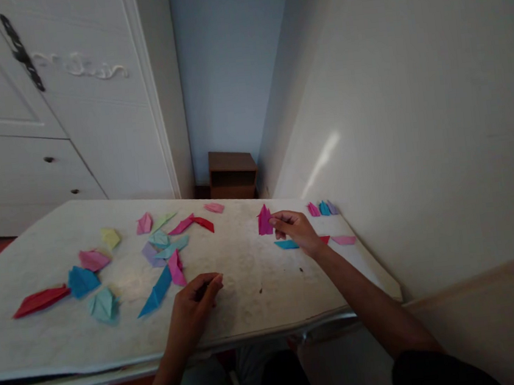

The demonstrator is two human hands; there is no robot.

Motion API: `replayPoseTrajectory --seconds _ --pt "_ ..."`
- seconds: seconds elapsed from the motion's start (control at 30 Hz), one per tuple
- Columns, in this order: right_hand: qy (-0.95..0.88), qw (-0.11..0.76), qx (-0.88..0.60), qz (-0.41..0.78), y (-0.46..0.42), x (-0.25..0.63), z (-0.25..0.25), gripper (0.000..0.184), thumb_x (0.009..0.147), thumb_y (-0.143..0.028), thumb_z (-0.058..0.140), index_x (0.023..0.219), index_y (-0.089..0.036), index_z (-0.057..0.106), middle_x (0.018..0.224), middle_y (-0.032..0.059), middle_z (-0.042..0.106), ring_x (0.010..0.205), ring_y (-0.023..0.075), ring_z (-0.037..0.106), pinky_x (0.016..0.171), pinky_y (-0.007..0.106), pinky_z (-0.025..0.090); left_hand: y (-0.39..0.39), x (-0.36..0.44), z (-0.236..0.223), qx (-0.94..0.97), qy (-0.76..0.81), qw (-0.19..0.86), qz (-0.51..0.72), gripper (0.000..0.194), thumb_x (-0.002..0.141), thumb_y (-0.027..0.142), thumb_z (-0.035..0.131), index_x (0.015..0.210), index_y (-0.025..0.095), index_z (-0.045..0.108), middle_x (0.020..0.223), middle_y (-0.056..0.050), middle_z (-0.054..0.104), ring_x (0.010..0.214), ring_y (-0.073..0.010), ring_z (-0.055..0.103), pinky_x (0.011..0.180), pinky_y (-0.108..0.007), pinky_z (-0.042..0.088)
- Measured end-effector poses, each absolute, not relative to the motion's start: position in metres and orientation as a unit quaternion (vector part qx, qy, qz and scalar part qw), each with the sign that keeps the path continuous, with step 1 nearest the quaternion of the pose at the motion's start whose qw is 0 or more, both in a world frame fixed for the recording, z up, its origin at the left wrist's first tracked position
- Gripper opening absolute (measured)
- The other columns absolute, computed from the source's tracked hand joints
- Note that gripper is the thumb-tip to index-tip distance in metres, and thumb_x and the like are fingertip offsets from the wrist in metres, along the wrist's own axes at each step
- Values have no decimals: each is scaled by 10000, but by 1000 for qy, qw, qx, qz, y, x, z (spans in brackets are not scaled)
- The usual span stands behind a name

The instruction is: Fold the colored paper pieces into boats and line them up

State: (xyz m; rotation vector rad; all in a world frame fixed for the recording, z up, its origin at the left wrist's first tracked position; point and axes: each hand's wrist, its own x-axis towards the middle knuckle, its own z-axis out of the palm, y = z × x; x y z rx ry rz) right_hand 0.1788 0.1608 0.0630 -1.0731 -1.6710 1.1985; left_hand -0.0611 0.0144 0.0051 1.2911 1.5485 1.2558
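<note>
Between the thumb and fingers of my right hand (298,230) is a magenta origami piece (264,221), held upright above the white table. Under that hand lies a blue folded paper (286,245), with a red folded paper (325,240) partly hidden behind the wrist and a pink one (343,240) beyond it. My left hand (196,306) hovers at the table's front, thumb and fingertips pressed together, with nothing visible in them. Nearest to it are a pink folded paper (176,268) and a long blue one (156,292).
Several coloured origami pieces, including a red one (41,300) and a mint one (104,305), are scattered on the left of the table (245,304). A magenta (313,210), a blue (323,208) and a lilac piece (332,207) stand in a row near the right wall (413,108).
</note>
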Motion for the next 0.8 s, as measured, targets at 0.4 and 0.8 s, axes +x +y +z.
replayPoseTrajectory --seconds 0.4,0.8 --pt "-639 248 -695 217 282 304 52 262 725 -301 624 846 -91 724 436 -17 522 398 78 470 439 177 360 20 -65 9 494 628 367 476 484 731 597 586 870 142 673 755 -51 681 530 -139 567 504 -232 454" --pt "-672 103 -732 50 292 302 44 263 840 -277 551 957 -147 746 987 117 711 936 246 660 759 272 473 27 -63 12 469 653 367 468 562 660 665 587 833 137 667 719 -54 673 509 -143 556 478 -239 446"
